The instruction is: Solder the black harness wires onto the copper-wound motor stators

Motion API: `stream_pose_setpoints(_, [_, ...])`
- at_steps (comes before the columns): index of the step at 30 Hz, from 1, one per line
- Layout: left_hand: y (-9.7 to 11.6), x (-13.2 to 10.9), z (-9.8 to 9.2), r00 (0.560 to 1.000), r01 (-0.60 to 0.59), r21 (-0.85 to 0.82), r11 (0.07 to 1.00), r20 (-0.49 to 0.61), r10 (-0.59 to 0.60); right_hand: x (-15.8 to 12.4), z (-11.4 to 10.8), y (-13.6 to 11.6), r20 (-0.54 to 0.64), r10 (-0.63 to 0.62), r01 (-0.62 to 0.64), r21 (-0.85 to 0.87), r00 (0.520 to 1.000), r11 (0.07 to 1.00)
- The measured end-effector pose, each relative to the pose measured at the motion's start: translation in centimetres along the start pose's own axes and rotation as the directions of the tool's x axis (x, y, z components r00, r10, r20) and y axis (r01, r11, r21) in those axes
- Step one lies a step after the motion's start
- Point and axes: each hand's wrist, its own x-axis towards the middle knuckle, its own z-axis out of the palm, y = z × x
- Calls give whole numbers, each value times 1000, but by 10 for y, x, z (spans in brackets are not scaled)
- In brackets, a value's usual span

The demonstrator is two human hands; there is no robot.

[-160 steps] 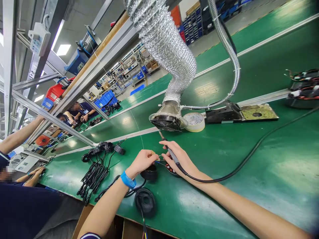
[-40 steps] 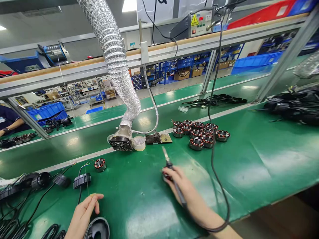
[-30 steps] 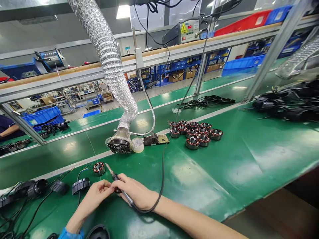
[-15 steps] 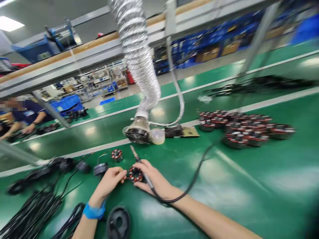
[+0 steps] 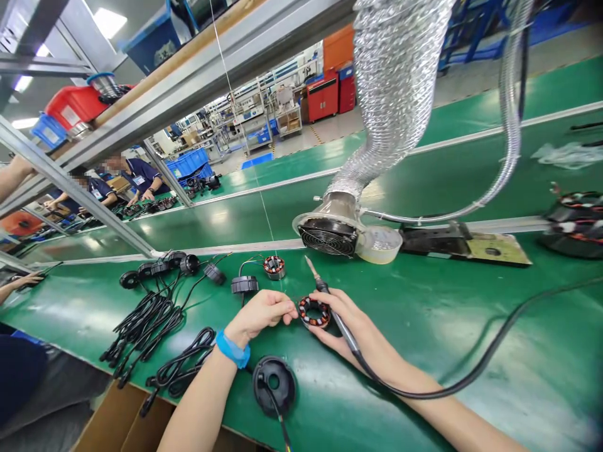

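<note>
Bench lot, left to right: a co-worker's hand at the far left edge, well apart from the rest, above a green conveyor bench. A cardboard box sits below the bench's near edge. On the bench lie bundled black cables with plugs, then a row of round black housings on their leads. Next come a single black housing with thin coloured wires and a loose wound stator, red and white with copper windings. The person's left hand, wearing a blue wristband, has its fingers held close together, their tips at the rim of a second wound stator. This stator stands between the two hands, against the fingers of the right hand. Whether it also rests on the bench cannot be told. Below it lies a black round cover with a lead. The right hand grips a corded soldering iron like a pen, tip up and clear of the stator. Beyond stand a fan-faced fume extractor on a silver flexible duct, a roll of tape and a metal stand plate. At the far right edge is a heap of wound stators.
</note>
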Motion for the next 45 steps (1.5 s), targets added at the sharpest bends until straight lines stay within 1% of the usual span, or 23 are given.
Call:
stream_pose_setpoints(2, [-1, 3, 7, 999, -42, -22, 999, 2, 42, 1, 0, -2, 26, -10, 9, 11, 1000, 1000])
stream_pose_setpoints(4, [0, 4, 10, 994, -109, 40, 993, -17, 110, 2, 0, -3, 27, -6, 5, 18, 1000, 1000])
stream_pose_setpoints(5, [0, 3, 11, 987, -143, 90, 986, -56, 148, 1, 0, -3, 19, -1, 1, 21, 1000, 1000])
stream_pose_setpoints(7, [-1, 3, 9, 962, -176, 200, 964, -175, 211, 0, 1, -2, 3, 6, -6, 23, 1000, 1000])
stream_pose_setpoints(8, [-2, 2, 7, 948, -176, 253, 951, -218, 233, 0, 1, -2, -4, 5, -5, 20, 1000, 1000])
stream_pose_setpoints(9, [-3, 2, 5, 939, -175, 308, 935, -232, 253, -1, 2, -2, -9, 3, -3, 12, 1000, 1000])
stream_pose_setpoints(10, [-5, 2, 3, 938, -179, 362, 915, -218, 270, -2, 3, -2, -14, 3, -3, 0, 1000, 1000])
stream_pose_setpoints(12, [-8, 1, -1, 943, -196, 458, 867, -155, 295, -2, 3, -2, -25, 3, -4, -27, 1000, 1000])
stream_pose_setpoints(14, [-10, 0, -5, 942, -195, 513, 836, -140, 305, -2, 3, -3, -32, 8, -9, -46, 999, 999])
stream_pose_setpoints(16, [-9, -2, -10, 955, -167, 484, 859, -137, 263, -2, 2, -4, -37, 13, -15, -54, 999, 998])
stream_pose_setpoints(19, [-5, -4, -15, 986, -139, 310, 940, -46, 160, -1, 3, -2, -25, 17, -19, -56, 1000, 998])
stream_pose_setpoints(22, [0, -2, -8, 991, -130, 115, 985, 8, 130, 0, 3, 1, -1, 15, -15, -36, 1000, 999])
stream_pose_setpoints(25, [2, 1, 4, 987, -161, 34, 986, -3, 162, 0, 4, 0, 6, 18, -18, -23, 1000, 1000])
stream_pose_setpoints(27, [1, 2, 8, 983, -183, 66, 981, -25, 185, 0, 3, -1, 10, 11, -10, -14, 1000, 1000])
stream_pose_setpoints(29, [-1, 2, 6, 976, -176, 151, 973, -100, 192, -1, 3, -3, 7, 0, 0, -3, 1000, 1000])
stream_pose_setpoints(31, [-4, 2, 2, 961, -155, 248, 956, -187, 205, -2, 4, -3, -8, 4, -4, 4, 1000, 1000])
stream_pose_setpoints(32, [-6, 2, 0, 956, -151, 292, 944, -200, 215, -2, 5, -3, -13, 10, -10, 7, 1000, 1000])
stream_pose_setpoints(33, [-8, 2, -2, 957, -153, 332, 931, -187, 224, -2, 6, -3, -14, 17, -17, 11, 1000, 1000])
stream_pose_setpoints(36, [-10, 2, -1, 970, -156, 433, 888, -102, 221, -1, 6, -4, -15, 27, -27, 28, 1000, 999])
stream_pose_setpoints(38, [-7, -1, 4, 968, -153, 480, 864, -104, 229, 0, 3, -9, -18, 29, -28, 48, 999, 998])
stream_pose_setpoints(40, [-2, -5, 10, 954, -176, 497, 850, -128, 272, 0, -2, -16, -8, 21, -20, 83, 1000, 996])
stream_pose_setpoints(42, [0, -8, 11, 933, -198, 474, 858, -176, 313, 0, -6, -20, 4, -5, 5, 103, 1000, 995])
stream_pose_setpoints(45, [-4, 2, 6, 918, -182, 372, 910, -267, 292, 5, -8, -14, 6, -37, 36, 73, 999, 997])
